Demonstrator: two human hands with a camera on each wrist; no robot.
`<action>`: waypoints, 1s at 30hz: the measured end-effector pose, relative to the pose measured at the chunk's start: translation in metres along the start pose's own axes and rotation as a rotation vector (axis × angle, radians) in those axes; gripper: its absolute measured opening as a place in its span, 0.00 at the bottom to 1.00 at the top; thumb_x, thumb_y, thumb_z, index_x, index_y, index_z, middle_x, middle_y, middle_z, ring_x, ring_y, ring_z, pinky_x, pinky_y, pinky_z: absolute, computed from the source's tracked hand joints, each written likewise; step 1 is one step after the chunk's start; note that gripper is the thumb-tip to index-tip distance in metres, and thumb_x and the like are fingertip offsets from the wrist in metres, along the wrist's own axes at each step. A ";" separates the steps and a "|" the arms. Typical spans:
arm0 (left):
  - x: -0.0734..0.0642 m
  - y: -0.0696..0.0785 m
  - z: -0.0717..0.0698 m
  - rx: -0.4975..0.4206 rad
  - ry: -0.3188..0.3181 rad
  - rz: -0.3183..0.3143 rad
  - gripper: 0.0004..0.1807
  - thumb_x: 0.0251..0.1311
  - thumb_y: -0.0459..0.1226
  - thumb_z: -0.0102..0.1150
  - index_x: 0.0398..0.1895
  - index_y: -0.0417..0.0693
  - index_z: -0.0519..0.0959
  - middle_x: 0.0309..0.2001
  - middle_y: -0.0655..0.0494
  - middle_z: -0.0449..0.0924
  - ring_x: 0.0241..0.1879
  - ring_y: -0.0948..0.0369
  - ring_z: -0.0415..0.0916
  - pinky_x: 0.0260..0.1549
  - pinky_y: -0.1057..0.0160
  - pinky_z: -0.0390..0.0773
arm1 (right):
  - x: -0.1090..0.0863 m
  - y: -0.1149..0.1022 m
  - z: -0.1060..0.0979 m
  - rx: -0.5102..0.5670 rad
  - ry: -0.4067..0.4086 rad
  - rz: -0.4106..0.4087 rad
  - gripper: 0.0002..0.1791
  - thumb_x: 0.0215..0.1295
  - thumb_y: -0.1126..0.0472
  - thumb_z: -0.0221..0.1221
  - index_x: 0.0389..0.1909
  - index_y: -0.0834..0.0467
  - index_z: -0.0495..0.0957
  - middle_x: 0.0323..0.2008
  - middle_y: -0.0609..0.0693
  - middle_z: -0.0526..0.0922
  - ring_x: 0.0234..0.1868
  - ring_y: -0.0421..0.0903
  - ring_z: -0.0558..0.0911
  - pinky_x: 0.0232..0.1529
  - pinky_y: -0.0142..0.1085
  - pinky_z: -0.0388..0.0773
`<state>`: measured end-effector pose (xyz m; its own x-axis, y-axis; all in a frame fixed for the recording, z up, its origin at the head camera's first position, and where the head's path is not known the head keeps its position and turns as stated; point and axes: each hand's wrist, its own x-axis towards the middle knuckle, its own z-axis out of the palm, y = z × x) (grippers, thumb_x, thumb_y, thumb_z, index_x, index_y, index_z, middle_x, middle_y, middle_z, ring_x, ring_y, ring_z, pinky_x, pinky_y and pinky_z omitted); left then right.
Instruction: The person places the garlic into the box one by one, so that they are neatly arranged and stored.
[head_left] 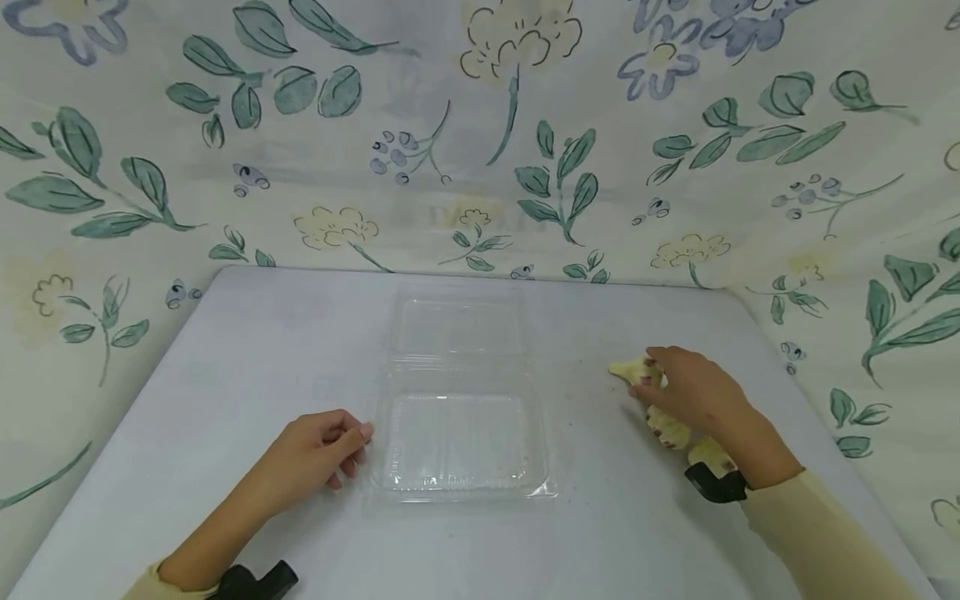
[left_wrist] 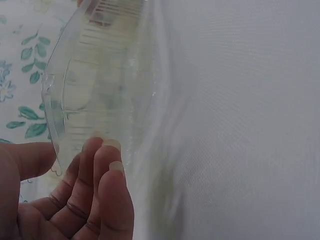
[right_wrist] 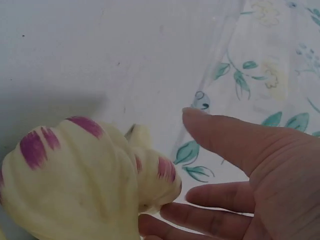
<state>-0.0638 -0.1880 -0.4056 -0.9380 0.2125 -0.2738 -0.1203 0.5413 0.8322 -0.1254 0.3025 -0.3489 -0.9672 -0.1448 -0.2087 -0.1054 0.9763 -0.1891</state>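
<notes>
The farthest garlic bulb [head_left: 632, 370] sat on the right of the worktop [head_left: 615, 542], at the parted thumb and fingers of the right hand [head_left: 697, 387]; a lopsided squeeze might roll it against the two nearer bulbs [head_left: 667, 428]. Leftward, the open clear container [head_left: 457, 442] looked light enough to skid if nudged, the left hand [head_left: 318, 454] being only loosely curved at its edge.

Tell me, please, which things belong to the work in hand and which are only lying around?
Part of the work, it seems:
three garlic bulbs, the right hand at the farthest
open clear box, the left hand at its side

Only surroundings:
white table
flowered cloth
black wrist pieces
</notes>
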 end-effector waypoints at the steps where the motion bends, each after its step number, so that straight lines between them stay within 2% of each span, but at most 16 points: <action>1: 0.001 -0.001 0.000 -0.005 -0.012 0.012 0.16 0.75 0.47 0.60 0.39 0.43 0.81 0.27 0.53 0.81 0.28 0.56 0.79 0.25 0.60 0.83 | 0.002 0.000 0.000 -0.003 -0.003 0.009 0.41 0.70 0.46 0.67 0.68 0.74 0.69 0.64 0.73 0.75 0.64 0.72 0.74 0.60 0.66 0.74; 8: 0.005 -0.010 -0.002 -0.058 -0.088 0.116 0.19 0.78 0.47 0.56 0.34 0.40 0.76 0.24 0.51 0.78 0.24 0.55 0.77 0.24 0.60 0.82 | 0.018 -0.002 0.004 -0.047 -0.050 0.034 0.38 0.69 0.49 0.67 0.66 0.75 0.70 0.56 0.70 0.80 0.52 0.64 0.80 0.51 0.59 0.79; 11: 0.006 -0.013 -0.001 -0.082 -0.106 0.144 0.19 0.79 0.45 0.55 0.34 0.40 0.75 0.24 0.50 0.77 0.23 0.55 0.77 0.24 0.60 0.82 | 0.024 -0.002 0.007 -0.055 -0.061 0.007 0.35 0.69 0.52 0.66 0.66 0.74 0.71 0.53 0.67 0.82 0.55 0.66 0.80 0.53 0.60 0.79; 14: 0.007 -0.015 0.000 -0.097 -0.107 0.153 0.18 0.79 0.44 0.55 0.34 0.40 0.75 0.25 0.50 0.78 0.23 0.56 0.77 0.24 0.60 0.81 | 0.029 -0.001 0.010 -0.061 -0.062 -0.013 0.33 0.68 0.55 0.66 0.67 0.72 0.71 0.52 0.65 0.82 0.56 0.67 0.79 0.54 0.61 0.78; 18: 0.008 -0.016 0.002 -0.125 -0.106 0.160 0.17 0.79 0.44 0.55 0.34 0.40 0.75 0.26 0.50 0.78 0.24 0.56 0.78 0.26 0.60 0.82 | 0.031 -0.001 0.011 -0.063 -0.065 0.008 0.30 0.68 0.57 0.66 0.64 0.71 0.72 0.47 0.63 0.83 0.45 0.61 0.81 0.43 0.54 0.80; 22: 0.009 -0.017 0.002 -0.156 -0.116 0.182 0.16 0.80 0.42 0.54 0.35 0.39 0.75 0.28 0.49 0.78 0.26 0.57 0.78 0.26 0.60 0.83 | 0.033 -0.001 0.010 -0.041 -0.082 0.050 0.29 0.68 0.58 0.67 0.60 0.72 0.70 0.43 0.63 0.81 0.37 0.55 0.78 0.35 0.48 0.78; 27: 0.008 -0.019 0.004 -0.161 -0.126 0.187 0.16 0.80 0.42 0.53 0.35 0.40 0.74 0.29 0.49 0.78 0.26 0.56 0.79 0.27 0.59 0.84 | 0.034 0.002 0.011 0.013 -0.082 0.101 0.28 0.68 0.54 0.66 0.55 0.71 0.68 0.38 0.61 0.78 0.33 0.54 0.78 0.30 0.43 0.77; 30: 0.009 -0.020 0.005 -0.156 -0.132 0.198 0.16 0.81 0.42 0.53 0.34 0.40 0.74 0.29 0.49 0.78 0.26 0.56 0.79 0.27 0.59 0.84 | 0.034 0.008 0.010 0.048 -0.083 0.132 0.32 0.70 0.49 0.64 0.58 0.72 0.67 0.40 0.62 0.79 0.34 0.54 0.78 0.30 0.43 0.77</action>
<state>-0.0682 -0.1931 -0.4272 -0.8988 0.4116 -0.1505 0.0030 0.3493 0.9370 -0.1572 0.3035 -0.3669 -0.9492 -0.0304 -0.3133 0.0346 0.9792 -0.1998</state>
